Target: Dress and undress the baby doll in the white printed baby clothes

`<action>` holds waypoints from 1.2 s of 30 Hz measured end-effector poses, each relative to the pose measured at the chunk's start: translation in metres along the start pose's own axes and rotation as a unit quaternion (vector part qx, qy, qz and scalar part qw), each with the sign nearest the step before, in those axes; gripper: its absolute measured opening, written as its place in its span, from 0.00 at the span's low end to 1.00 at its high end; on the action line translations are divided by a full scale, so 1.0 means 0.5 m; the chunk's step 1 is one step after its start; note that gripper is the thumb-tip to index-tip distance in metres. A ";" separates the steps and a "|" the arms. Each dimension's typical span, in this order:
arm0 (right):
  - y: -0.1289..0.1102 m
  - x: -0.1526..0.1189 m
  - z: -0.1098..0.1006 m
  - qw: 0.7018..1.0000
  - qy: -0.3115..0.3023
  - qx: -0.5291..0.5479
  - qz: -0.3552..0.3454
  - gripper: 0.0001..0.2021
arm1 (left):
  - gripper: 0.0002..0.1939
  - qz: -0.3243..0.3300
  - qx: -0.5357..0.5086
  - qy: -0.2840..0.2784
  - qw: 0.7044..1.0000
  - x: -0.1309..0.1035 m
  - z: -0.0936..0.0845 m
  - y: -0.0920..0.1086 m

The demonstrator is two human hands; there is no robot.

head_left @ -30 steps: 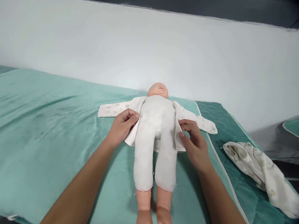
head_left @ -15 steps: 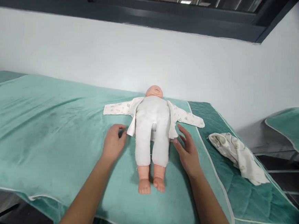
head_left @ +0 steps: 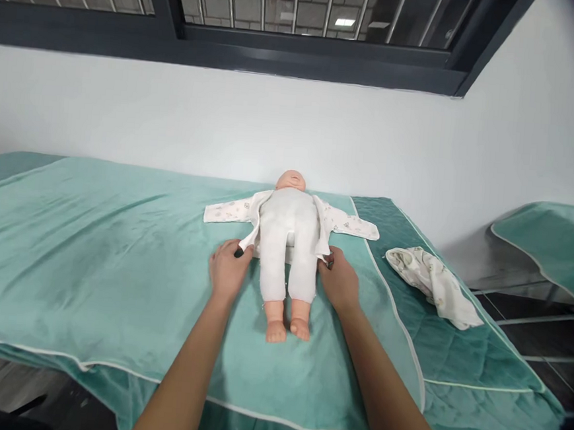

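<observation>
A baby doll (head_left: 290,232) with a white cloth body lies on its back, head toward the wall and bare feet toward me. Beneath it a white patterned baby shirt (head_left: 230,211) is spread open, its sleeves stretched out to both sides. My left hand (head_left: 228,267) pinches the shirt's lower left corner, beside the doll's hip. On the other side my right hand (head_left: 340,277) is closed on the lower right corner. Most fingertips are hidden by the hands and cloth.
A green cover (head_left: 88,279) lies over the bed under the doll. To the right, a crumpled white patterned garment (head_left: 433,283) rests on a darker quilted part. Behind is a white wall (head_left: 199,122) below a dark window frame (head_left: 299,63). Another green surface (head_left: 553,246) stands at far right.
Both hands have moved inward and taken hold of the shirt's lower corners; before, they were apart from it or just at its edge. My view has tilted up, showing more window.
</observation>
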State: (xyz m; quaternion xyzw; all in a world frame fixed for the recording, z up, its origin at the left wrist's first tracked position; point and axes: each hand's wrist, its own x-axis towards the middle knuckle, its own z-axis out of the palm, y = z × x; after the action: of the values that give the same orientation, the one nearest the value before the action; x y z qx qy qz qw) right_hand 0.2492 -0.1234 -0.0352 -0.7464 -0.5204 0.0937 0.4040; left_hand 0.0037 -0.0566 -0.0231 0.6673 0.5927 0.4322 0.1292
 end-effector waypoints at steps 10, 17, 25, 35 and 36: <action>0.005 -0.019 -0.013 0.997 0.056 0.042 0.023 0.17 | 0.07 0.039 -0.066 0.058 0.995 -0.023 -0.013 -0.002; 0.005 -0.029 -0.017 0.996 0.075 -0.012 0.049 0.15 | 0.02 0.090 0.044 0.028 0.995 -0.023 -0.002 -0.001; 0.013 -0.025 -0.012 0.987 0.141 -0.071 -0.021 0.15 | 0.06 0.099 -0.037 0.052 0.993 -0.023 0.000 -0.001; 0.017 -0.042 -0.011 0.984 0.128 -0.036 -0.119 0.23 | 0.08 0.068 -0.128 0.071 0.987 -0.019 -0.004 0.001; 0.023 -0.046 -0.019 0.983 0.117 -0.045 -0.135 0.23 | 0.07 0.064 -0.137 0.074 0.986 -0.018 -0.004 0.001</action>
State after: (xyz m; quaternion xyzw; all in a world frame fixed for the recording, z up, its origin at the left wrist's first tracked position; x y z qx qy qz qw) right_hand 0.2525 -0.1495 -0.0433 -0.6924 -0.5692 -0.0732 0.4374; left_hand 0.0033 -0.0655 -0.0252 0.6459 0.4920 0.5648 0.1474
